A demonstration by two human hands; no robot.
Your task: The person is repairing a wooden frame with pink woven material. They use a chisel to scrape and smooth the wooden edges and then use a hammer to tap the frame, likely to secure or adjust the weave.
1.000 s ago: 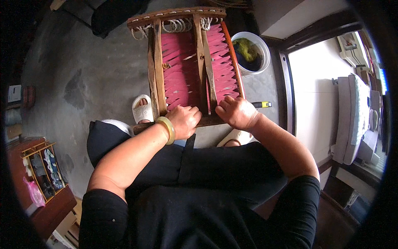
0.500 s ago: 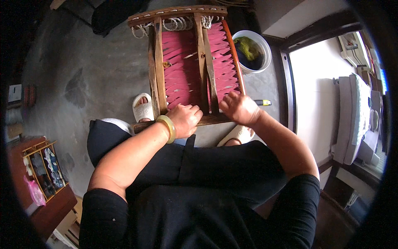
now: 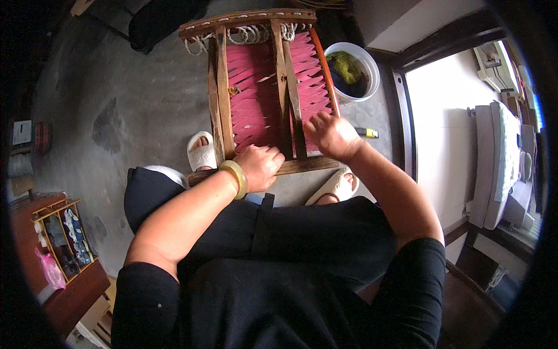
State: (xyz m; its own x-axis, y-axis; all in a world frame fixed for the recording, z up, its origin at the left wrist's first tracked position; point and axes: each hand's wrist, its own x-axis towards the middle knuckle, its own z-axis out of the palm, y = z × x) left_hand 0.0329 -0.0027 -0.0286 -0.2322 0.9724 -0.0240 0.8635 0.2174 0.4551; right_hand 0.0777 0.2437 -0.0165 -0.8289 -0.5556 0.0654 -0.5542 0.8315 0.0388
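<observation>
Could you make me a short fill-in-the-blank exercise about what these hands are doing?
1. The strips woven across the wooden frame are ____ in colour.
2. The left hand wears a yellowish ____ at its wrist.
3. The right hand rests on the ____ near the frame's right side.
4. Right of the frame stands a white ____ holding something greenish.

Missing words: pink; bangle; strips; bucket

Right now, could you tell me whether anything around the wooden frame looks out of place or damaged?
Nothing looks damaged. The wooden frame lies upturned on the floor, pink woven strips facing up, both hands on it. One small oddity: a yellow and black tool lies loose on the floor beside the right hand, near the white bucket.
</observation>
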